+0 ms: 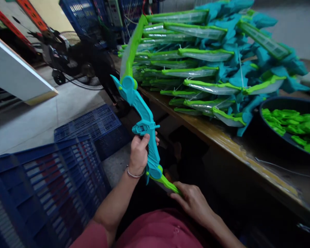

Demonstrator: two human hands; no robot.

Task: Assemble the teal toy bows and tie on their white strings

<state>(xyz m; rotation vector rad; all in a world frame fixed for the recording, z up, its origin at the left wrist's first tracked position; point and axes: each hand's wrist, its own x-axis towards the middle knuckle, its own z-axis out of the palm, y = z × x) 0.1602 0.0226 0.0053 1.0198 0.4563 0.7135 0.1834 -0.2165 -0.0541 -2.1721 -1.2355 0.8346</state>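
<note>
A toy bow (144,113) with a turquoise middle and bright green limbs is held upright at a slant in front of me. My left hand (140,151) is closed round its turquoise grip, just below a small projecting block. Lower down, my right hand (191,198) has its fingers wrapped round the end of the lower green limb (167,183). The upper green limb (134,48) reaches toward the heap of similar toy bows (196,62) on the workbench. The tip of the lower limb is hidden in my right hand.
The workbench (222,144) runs along the right, carrying the stacked bows and a dark tub (266,103) of green plastic parts (294,125). Blue crates (41,186) stand at the left. A bicycle-like vehicle (74,58) and a white panel (15,69) are farther off.
</note>
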